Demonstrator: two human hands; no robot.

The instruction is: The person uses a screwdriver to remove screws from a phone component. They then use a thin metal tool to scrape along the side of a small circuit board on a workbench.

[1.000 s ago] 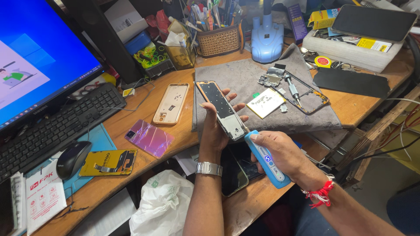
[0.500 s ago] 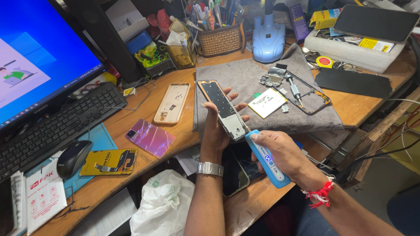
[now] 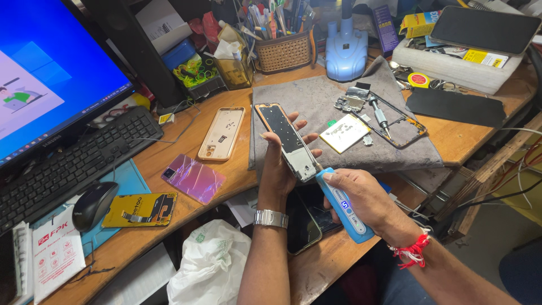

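Observation:
My left hand [image 3: 280, 169] holds an opened phone body [image 3: 286, 141] upright above the desk edge, its inner side facing me. My right hand [image 3: 364, 197] grips a blue and white electric screwdriver [image 3: 341, 204], whose tip touches the lower end of the phone body. A silver watch sits on my left wrist and a red thread band on my right wrist.
A grey cloth [image 3: 339, 113] carries a phone frame [image 3: 395, 121], a small battery [image 3: 344, 133] and loose parts. A tan phone case [image 3: 221, 134], a pink back cover [image 3: 193, 178], a yellow phone panel [image 3: 140, 210], keyboard [image 3: 73, 164], mouse [image 3: 93, 204] and monitor [image 3: 45, 85] lie left. A dark phone [image 3: 302, 226] rests below my hands.

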